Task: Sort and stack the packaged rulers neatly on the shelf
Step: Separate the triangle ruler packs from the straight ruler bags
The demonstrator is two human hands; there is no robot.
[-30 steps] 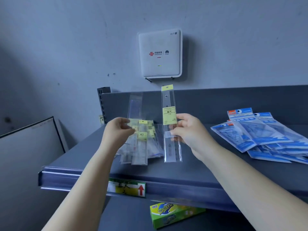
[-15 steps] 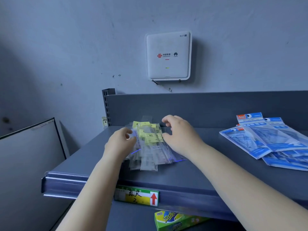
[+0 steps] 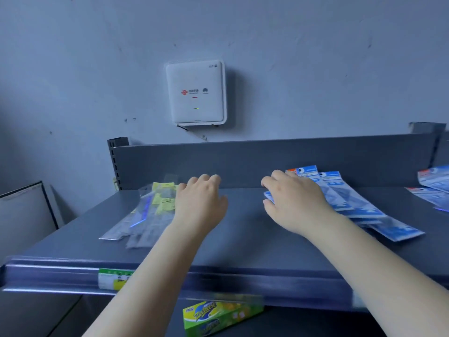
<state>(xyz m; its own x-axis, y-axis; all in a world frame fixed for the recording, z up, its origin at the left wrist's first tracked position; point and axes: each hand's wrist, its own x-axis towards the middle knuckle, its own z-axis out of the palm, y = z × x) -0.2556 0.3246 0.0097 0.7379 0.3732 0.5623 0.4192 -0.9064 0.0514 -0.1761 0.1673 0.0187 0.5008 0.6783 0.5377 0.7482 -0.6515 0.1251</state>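
The left hand (image 3: 199,205) hovered loose-fingered just right of the clear ruler packs (image 3: 148,215); right hand (image 3: 295,203) fingers (image 3: 267,184) lay relaxed on the blue packs (image 3: 359,207), farther right.

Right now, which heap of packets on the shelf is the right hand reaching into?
The blue-printed packets, fanned out in mid-shelf. The right hand rests on their left edge, while the clear, yellow-labelled ruler packets lie beside the left hand.

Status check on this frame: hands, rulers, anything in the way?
Left hand open beside clear ruler pile. Right hand on blue packs, grip unclear. Shelf between piles unobstructed.
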